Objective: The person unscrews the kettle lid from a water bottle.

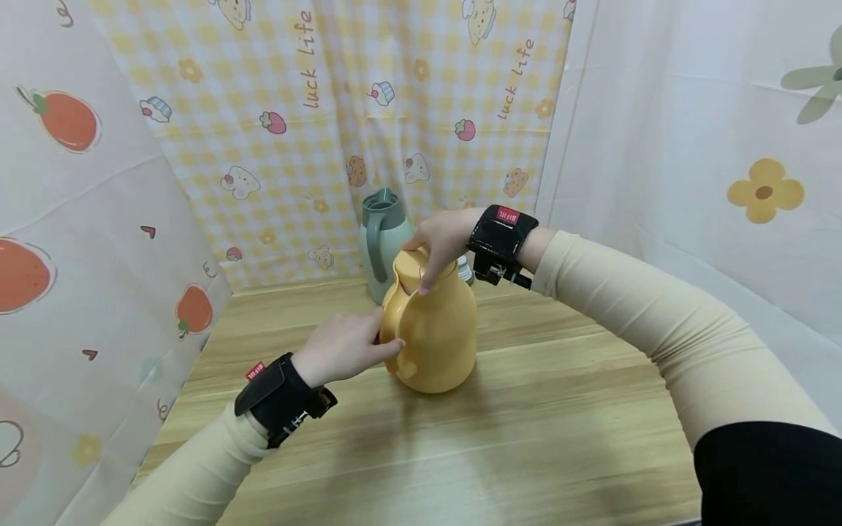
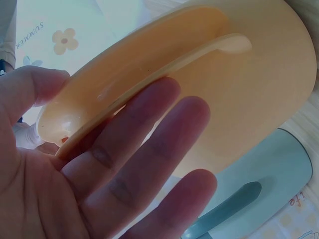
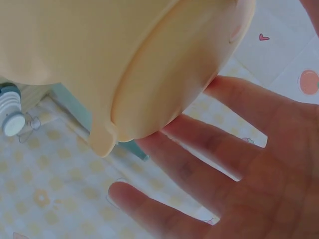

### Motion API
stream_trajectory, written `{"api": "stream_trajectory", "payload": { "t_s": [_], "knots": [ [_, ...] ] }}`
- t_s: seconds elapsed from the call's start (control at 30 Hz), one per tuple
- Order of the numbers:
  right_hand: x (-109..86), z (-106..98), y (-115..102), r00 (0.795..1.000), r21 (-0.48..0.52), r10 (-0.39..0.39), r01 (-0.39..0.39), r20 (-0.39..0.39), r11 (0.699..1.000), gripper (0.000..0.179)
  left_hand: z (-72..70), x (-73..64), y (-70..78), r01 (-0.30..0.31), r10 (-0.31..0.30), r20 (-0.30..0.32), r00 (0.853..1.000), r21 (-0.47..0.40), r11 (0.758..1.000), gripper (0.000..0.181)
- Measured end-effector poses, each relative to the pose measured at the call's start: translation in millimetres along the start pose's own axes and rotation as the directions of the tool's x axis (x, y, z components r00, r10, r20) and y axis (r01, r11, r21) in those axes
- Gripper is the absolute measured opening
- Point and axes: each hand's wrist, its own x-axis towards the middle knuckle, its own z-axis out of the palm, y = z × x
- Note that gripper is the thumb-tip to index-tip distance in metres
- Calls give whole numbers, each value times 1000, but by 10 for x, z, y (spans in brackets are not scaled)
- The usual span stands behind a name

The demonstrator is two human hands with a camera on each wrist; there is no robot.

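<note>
A yellow thermos jug [image 1: 444, 336] stands upright on the wooden table, its handle turned to the left. My left hand [image 1: 343, 347] holds that handle [image 2: 134, 74], thumb on one side and fingers along the other. Over the top of the jug, my right hand [image 1: 449, 235] spans the yellow lid [image 3: 172, 74], with fingertips at its rim and the thumb toward the near side. The lid sits in the jug's mouth. Part of the lid is hidden under the right hand in the head view.
Close behind the yellow jug stands a green thermos jug [image 1: 376, 241] with a darker handle and top. A white ribbed stopper-like piece [image 3: 11, 112] lies behind the yellow jug, mostly hidden in the head view. Patterned curtains [image 1: 276, 183] hang around the table [image 1: 539, 409].
</note>
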Motion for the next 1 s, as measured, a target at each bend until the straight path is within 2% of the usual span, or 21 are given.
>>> {"api": "stream_trajectory", "payload": {
  "t_s": [0.47, 0.8, 1.0],
  "knots": [
    [-47, -11, 56, 999, -17, -33, 34, 18, 999, 92, -2, -6, -17, -6, 6, 10, 1000, -31, 1000, 27],
    [-17, -8, 147, 993, 16, -92, 91, 71, 996, 93, 18, -12, -23, -21, 20, -9, 1000, -10, 1000, 25],
    [-22, -23, 201, 990, 69, -107, 101, 91, 992, 94, 14, -5, -22, -14, 14, -12, 1000, -3, 1000, 25]
  ]
}}
